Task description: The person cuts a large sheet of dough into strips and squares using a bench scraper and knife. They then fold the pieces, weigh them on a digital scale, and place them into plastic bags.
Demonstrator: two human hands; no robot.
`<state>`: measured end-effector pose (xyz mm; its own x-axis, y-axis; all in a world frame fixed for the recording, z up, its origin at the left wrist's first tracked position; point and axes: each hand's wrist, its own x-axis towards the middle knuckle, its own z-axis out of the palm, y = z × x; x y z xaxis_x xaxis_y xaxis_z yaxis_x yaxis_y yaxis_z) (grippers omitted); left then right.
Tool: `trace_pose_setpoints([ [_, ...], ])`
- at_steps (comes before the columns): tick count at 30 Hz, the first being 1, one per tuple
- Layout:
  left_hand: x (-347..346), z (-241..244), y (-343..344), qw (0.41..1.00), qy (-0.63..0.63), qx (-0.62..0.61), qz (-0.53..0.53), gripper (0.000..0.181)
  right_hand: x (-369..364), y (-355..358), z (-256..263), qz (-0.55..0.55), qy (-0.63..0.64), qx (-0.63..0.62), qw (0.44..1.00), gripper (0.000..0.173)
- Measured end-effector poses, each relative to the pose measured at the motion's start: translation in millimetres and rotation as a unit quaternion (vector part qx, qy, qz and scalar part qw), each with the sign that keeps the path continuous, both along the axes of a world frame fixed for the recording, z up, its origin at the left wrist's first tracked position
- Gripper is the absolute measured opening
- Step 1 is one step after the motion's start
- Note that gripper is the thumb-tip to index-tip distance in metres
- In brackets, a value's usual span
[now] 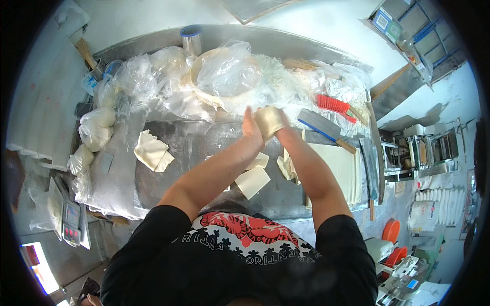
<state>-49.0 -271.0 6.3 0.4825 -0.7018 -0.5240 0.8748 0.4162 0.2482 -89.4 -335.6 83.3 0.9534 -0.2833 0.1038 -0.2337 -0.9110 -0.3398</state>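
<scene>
A pale, floury piece of dough [269,119] is held between my two hands above the far edge of a dark work board [199,141]; whether it is one piece or a stack, I cannot tell. My left hand [251,124] lies along its left side with the fingers pointing away from me. Around its right side curls my right hand [282,121], its fingers partly hidden. Below my forearms lie cut dough pieces [252,181] and a folded dough scrap [287,166]. A crumpled dough sheet [153,151] rests on the left part of the board.
A broad knife [319,124] with a wooden handle and a red brush [333,104] lie at right, beyond layered dough sheets [337,172]. A long blade [369,172] lies along the right edge. Plastic bags [226,72] and loose flour [275,76] cover the back.
</scene>
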Motion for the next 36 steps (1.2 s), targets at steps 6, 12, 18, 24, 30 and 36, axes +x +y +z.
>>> trace_pose_setpoints([
  [6,20,-24,25,0.938,-0.187,0.242,-0.164,0.067,11,-34,-33,-0.048,-0.239,0.095,0.965,0.036],
  [12,71,29,77,0.962,-0.042,-0.215,-0.161,0.078,0,-1,27,-0.079,-0.129,0.523,0.839,0.032],
  [18,95,87,93,0.817,-0.3,-0.218,-0.442,0.071,-5,26,107,0.173,0.01,0.06,0.983,0.036],
  [24,40,88,79,0.9,-0.152,-0.26,-0.316,0.057,11,-3,64,0.021,-0.225,0.189,0.956,0.038],
  [30,3,57,85,0.992,-0.049,-0.107,-0.04,0.037,-47,64,-12,-0.186,-0.278,0.903,0.269,0.061],
  [36,0,24,82,0.884,-0.407,0.204,-0.108,0.031,-36,25,-74,-0.188,-0.274,0.65,0.684,0.048],
])
